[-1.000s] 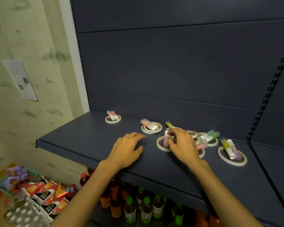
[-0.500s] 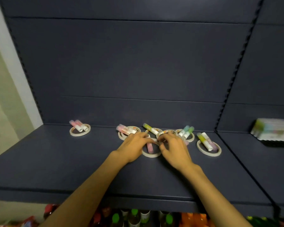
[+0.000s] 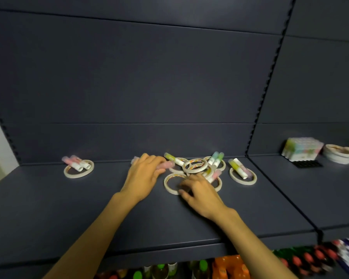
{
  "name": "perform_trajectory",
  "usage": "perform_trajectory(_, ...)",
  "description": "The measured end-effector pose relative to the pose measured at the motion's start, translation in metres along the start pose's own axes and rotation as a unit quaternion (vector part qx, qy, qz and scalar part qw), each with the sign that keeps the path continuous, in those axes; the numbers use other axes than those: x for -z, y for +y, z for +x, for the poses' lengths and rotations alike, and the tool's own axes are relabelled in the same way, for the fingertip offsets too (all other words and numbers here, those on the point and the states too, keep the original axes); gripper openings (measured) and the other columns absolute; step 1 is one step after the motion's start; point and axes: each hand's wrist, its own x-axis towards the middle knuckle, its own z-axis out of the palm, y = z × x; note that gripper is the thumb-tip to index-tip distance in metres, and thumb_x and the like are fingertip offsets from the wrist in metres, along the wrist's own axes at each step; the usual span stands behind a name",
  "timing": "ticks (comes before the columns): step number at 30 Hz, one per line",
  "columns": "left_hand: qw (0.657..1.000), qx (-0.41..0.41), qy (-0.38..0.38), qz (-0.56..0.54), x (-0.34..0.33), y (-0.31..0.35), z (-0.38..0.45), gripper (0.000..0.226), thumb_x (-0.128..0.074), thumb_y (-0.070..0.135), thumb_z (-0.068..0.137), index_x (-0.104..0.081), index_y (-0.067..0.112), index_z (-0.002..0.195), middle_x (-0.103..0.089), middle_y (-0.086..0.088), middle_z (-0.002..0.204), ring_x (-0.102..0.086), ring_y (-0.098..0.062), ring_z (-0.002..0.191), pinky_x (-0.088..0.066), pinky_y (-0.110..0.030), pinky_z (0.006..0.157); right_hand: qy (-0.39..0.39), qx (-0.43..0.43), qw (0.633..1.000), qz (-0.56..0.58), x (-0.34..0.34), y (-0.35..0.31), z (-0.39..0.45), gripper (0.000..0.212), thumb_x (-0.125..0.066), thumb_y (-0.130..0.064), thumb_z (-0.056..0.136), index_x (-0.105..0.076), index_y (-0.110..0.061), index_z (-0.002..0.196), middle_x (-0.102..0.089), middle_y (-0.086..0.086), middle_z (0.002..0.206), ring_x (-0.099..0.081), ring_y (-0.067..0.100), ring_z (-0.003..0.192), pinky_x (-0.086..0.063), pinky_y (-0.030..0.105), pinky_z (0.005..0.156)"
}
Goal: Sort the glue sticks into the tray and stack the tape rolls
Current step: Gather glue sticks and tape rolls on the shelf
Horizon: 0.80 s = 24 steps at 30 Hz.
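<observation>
Several white tape rolls lie flat on the dark shelf (image 3: pixel 109 208), most with glue sticks lying across them. My left hand (image 3: pixel 144 175) grips pink glue sticks (image 3: pixel 166 164) whose ends stick out on both sides of the fingers. My right hand (image 3: pixel 198 191) pinches the near rim of an empty tape roll (image 3: pixel 170 183). Behind it lie another tape roll (image 3: pixel 194 165), a yellow-green glue stick (image 3: pixel 172 158), a green and blue pair (image 3: pixel 216 159) and a pink stick (image 3: pixel 215 175). A tray of glue sticks (image 3: pixel 301 150) stands on the right shelf.
A lone tape roll (image 3: pixel 79 172) with pink glue sticks (image 3: pixel 75 163) lies far left. Another roll (image 3: pixel 243 177) with yellow sticks lies right of the cluster. Stacked tape rolls (image 3: pixel 338 155) sit beside the tray. Bottles and packets fill the shelf below (image 3: pixel 230 268).
The view swung right and steadied. My left hand took up pink glue sticks; the ring near my right hand is now empty and my right fingers hold its rim.
</observation>
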Motion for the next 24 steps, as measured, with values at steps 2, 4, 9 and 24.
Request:
perform_trajectory(2, 0.996, 0.065, 0.021, -0.049, 0.011, -0.003, -0.005, 0.018, -0.060, 0.030, 0.097, -0.064, 0.026, 0.114, -0.065, 0.010, 0.097, -0.052, -0.015, 0.088, -0.042, -0.035, 0.076, -0.004, 0.008, 1.000, -0.006, -0.005, -0.005, -0.001, 0.023, -0.057, -0.034, 0.094, -0.069, -0.019, 0.106, -0.064, 0.000, 0.105, -0.052, 0.021, 0.103, -0.044, 0.037, 0.091)
perform_trajectory(4, 0.992, 0.103, 0.022, -0.073, 0.018, -0.005, -0.010, 0.019, -0.059, 0.033, 0.097, -0.063, 0.026, 0.114, -0.062, 0.012, 0.094, -0.052, -0.012, 0.088, -0.043, -0.032, 0.071, 0.007, 0.012, 1.000, -0.006, -0.008, -0.009, -0.003, 0.019, -0.060, -0.032, 0.094, -0.070, -0.019, 0.104, -0.063, 0.000, 0.105, -0.053, 0.020, 0.103, -0.045, 0.035, 0.091)
perform_trajectory(9, 0.966, 0.161, 0.026, -0.199, 0.030, 0.005, -0.016, 0.020, -0.059, 0.038, 0.097, -0.064, 0.028, 0.114, -0.067, 0.014, 0.095, -0.061, -0.004, 0.089, -0.048, -0.019, 0.074, 0.016, 0.031, 0.999, 0.025, -0.007, -0.023, -0.014, 0.011, -0.064, -0.024, 0.094, -0.070, -0.019, 0.101, -0.063, -0.003, 0.103, -0.053, 0.018, 0.100, -0.046, 0.032, 0.089)
perform_trajectory(24, 0.879, 0.183, 0.028, -0.440, -0.007, 0.142, 0.022, 0.020, -0.074, 0.017, 0.088, -0.066, 0.023, 0.105, -0.073, 0.004, 0.095, -0.070, -0.013, 0.089, -0.055, -0.026, 0.078, 0.120, -0.024, 0.992, 0.006, 0.082, 0.047, -0.107, 0.017, -0.062, -0.003, 0.088, -0.060, -0.019, 0.092, -0.050, -0.011, 0.099, -0.045, 0.012, 0.091, -0.044, 0.030, 0.074)
